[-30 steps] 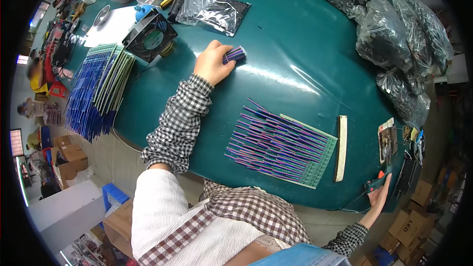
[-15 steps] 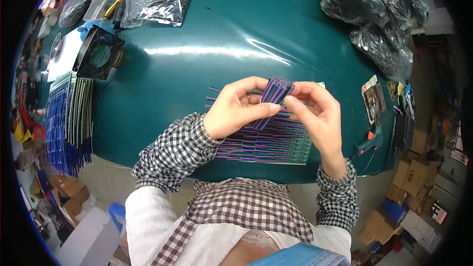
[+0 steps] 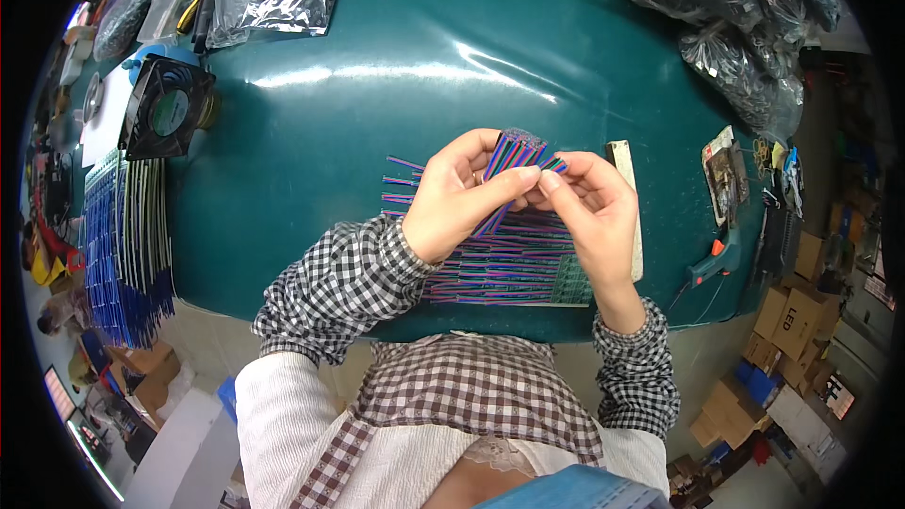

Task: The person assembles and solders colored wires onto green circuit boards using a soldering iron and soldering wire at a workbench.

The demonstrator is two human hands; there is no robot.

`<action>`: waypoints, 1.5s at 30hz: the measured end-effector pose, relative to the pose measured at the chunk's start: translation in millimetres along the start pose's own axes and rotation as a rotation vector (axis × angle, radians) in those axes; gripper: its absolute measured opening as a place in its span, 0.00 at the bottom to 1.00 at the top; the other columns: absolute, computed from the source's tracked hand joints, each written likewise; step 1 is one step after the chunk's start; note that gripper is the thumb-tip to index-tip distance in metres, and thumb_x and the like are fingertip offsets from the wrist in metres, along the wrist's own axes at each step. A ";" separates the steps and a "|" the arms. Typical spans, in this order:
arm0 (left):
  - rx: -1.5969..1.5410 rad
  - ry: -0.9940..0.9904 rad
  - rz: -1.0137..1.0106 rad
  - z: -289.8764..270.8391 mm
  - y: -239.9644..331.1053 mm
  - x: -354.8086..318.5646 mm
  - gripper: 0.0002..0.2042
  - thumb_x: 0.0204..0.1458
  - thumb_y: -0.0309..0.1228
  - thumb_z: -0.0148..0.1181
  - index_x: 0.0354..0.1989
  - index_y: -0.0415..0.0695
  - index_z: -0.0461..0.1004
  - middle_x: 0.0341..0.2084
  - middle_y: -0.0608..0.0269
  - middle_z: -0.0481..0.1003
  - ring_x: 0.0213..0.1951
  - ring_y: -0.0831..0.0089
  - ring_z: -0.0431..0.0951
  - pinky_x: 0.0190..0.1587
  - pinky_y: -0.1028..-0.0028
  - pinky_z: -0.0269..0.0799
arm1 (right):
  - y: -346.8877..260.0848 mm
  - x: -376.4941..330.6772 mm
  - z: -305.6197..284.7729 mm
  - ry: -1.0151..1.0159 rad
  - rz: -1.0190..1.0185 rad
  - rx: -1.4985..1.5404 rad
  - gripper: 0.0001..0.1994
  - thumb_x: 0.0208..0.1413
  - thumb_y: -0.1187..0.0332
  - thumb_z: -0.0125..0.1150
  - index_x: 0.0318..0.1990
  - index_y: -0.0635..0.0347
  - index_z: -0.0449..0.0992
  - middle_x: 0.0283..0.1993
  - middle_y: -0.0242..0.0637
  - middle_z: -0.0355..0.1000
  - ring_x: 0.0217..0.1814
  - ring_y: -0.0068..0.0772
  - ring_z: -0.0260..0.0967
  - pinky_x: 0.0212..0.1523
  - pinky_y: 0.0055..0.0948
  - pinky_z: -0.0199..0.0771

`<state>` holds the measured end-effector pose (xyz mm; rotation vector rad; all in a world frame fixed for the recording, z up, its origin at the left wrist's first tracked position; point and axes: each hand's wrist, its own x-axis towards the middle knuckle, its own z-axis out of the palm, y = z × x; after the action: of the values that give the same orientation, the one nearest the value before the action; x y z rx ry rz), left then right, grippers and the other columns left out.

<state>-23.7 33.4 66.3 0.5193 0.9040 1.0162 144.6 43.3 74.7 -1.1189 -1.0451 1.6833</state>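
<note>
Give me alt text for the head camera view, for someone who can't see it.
Both hands, left hand and right hand, pinch a small bundle of purple-blue wires above a flat row of wires on a green table. A black fan sits far left.

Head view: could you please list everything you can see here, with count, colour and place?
bundle of wires: one, purple and blue, held in both hands above the table
laid-out wires: one row, purple and blue, on a green board under the hands
table: one, teal, centre
pale strip: one, cream, right of the wire row
glue gun: one, blue and orange, right edge
fan: one, black, upper left
blue stacks: several, left edge
plastic bags: several, dark, upper right; more upper left
cardboard boxes: several, brown, floor right
left hand: fingers pinching the bundle
right hand: fingers on the bundle
</note>
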 end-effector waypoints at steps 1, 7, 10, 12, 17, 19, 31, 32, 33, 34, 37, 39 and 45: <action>0.036 -0.007 -0.007 0.0 0.0 0.0 0.14 0.54 0.25 0.60 0.47 0.36 0.68 0.38 0.62 0.75 0.37 0.80 0.75 0.41 0.79 0.73 | 0.7 -0.2 0.5 0.005 0.007 -0.001 0.09 0.56 0.78 0.58 0.44 0.71 0.71 0.38 0.37 0.74 0.36 0.23 0.74 0.41 0.21 0.77; 0.027 0.009 0.014 -0.7 -2.3 0.4 0.12 0.55 0.24 0.59 0.46 0.35 0.67 0.38 0.61 0.74 0.37 0.81 0.75 0.40 0.80 0.73 | 5.2 1.9 -2.4 0.008 0.025 0.053 0.10 0.56 0.76 0.60 0.44 0.70 0.72 0.38 0.37 0.75 0.37 0.23 0.75 0.39 0.20 0.77; 0.020 0.056 0.073 3.4 -5.5 0.6 0.12 0.55 0.23 0.58 0.46 0.36 0.67 0.37 0.62 0.75 0.36 0.80 0.75 0.41 0.79 0.73 | 7.4 1.9 -4.0 0.011 0.007 0.034 0.09 0.56 0.76 0.60 0.43 0.69 0.73 0.36 0.37 0.75 0.36 0.24 0.75 0.37 0.20 0.77; 0.007 0.079 0.100 4.9 -7.0 1.6 0.11 0.55 0.22 0.56 0.46 0.36 0.67 0.36 0.63 0.75 0.34 0.80 0.75 0.41 0.79 0.72 | 12.0 3.5 -7.5 0.007 -0.021 0.025 0.09 0.57 0.75 0.60 0.43 0.69 0.73 0.35 0.38 0.76 0.35 0.25 0.76 0.36 0.20 0.77; -0.028 0.111 0.131 -0.1 -9.0 5.1 0.12 0.54 0.22 0.59 0.46 0.36 0.67 0.37 0.62 0.75 0.38 0.80 0.75 0.41 0.78 0.74 | 10.0 10.8 -9.2 -0.017 0.001 0.042 0.09 0.60 0.71 0.56 0.42 0.68 0.74 0.34 0.40 0.77 0.34 0.26 0.76 0.35 0.20 0.76; -0.052 0.103 0.099 -1.4 -8.2 5.9 0.12 0.54 0.23 0.58 0.46 0.36 0.67 0.37 0.63 0.75 0.38 0.80 0.75 0.41 0.79 0.74 | 9.3 12.0 -8.1 0.013 0.033 0.005 0.09 0.62 0.69 0.54 0.40 0.68 0.74 0.33 0.42 0.76 0.30 0.27 0.75 0.31 0.20 0.77; -0.174 -0.024 0.021 -5.3 -11.9 8.0 0.14 0.53 0.24 0.60 0.46 0.37 0.66 0.36 0.62 0.74 0.37 0.80 0.75 0.41 0.78 0.73 | 14.1 6.0 -5.8 0.024 -0.108 -0.112 0.10 0.63 0.69 0.51 0.44 0.68 0.73 0.34 0.40 0.75 0.28 0.24 0.72 0.30 0.22 0.77; -0.152 -0.027 0.064 -4.0 -12.7 7.2 0.15 0.52 0.23 0.60 0.47 0.37 0.66 0.37 0.62 0.74 0.38 0.79 0.75 0.42 0.77 0.72 | 12.6 5.1 -5.5 0.025 -0.107 -0.112 0.10 0.63 0.69 0.51 0.44 0.68 0.73 0.34 0.40 0.75 0.28 0.24 0.72 0.30 0.22 0.77; -0.151 -0.027 0.063 -3.5 -14.4 6.5 0.15 0.52 0.23 0.60 0.47 0.37 0.66 0.37 0.62 0.74 0.38 0.79 0.75 0.42 0.77 0.72 | 10.9 4.6 -5.3 0.008 -0.099 -0.082 0.11 0.61 0.70 0.53 0.46 0.68 0.72 0.36 0.40 0.74 0.30 0.24 0.72 0.31 0.23 0.78; -0.094 -0.024 0.151 -3.3 -16.8 5.6 0.16 0.51 0.21 0.61 0.47 0.37 0.65 0.37 0.62 0.74 0.39 0.79 0.75 0.43 0.77 0.72 | 9.9 3.7 -5.2 -0.008 -0.090 -0.053 0.11 0.60 0.71 0.54 0.47 0.69 0.71 0.37 0.40 0.73 0.31 0.25 0.72 0.31 0.24 0.78; -0.010 0.014 0.275 -1.4 -20.9 5.1 0.17 0.50 0.18 0.61 0.47 0.37 0.64 0.37 0.62 0.73 0.40 0.78 0.75 0.44 0.77 0.72 | 8.6 4.7 -13.6 -0.090 0.131 0.399 0.12 0.58 0.75 0.57 0.48 0.69 0.70 0.41 0.40 0.72 0.38 0.24 0.73 0.35 0.24 0.80; 0.017 0.050 0.314 -0.1 -21.3 5.1 0.17 0.49 0.17 0.61 0.47 0.37 0.64 0.37 0.62 0.73 0.41 0.78 0.75 0.45 0.77 0.72 | 7.7 4.8 -11.7 -0.094 0.127 0.391 0.12 0.57 0.77 0.58 0.48 0.69 0.70 0.41 0.40 0.72 0.39 0.24 0.73 0.36 0.24 0.80; 0.016 0.083 0.272 2.4 -23.7 3.0 0.16 0.50 0.17 0.60 0.47 0.38 0.65 0.37 0.63 0.73 0.40 0.79 0.74 0.45 0.77 0.70 | 15.8 0.2 4.2 0.094 -0.049 0.128 0.09 0.56 0.78 0.59 0.44 0.70 0.72 0.39 0.37 0.74 0.34 0.24 0.74 0.37 0.22 0.80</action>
<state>-9.3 25.3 48.9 0.6291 0.9320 1.2858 137.6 37.9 61.0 -1.0709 -0.8863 1.6194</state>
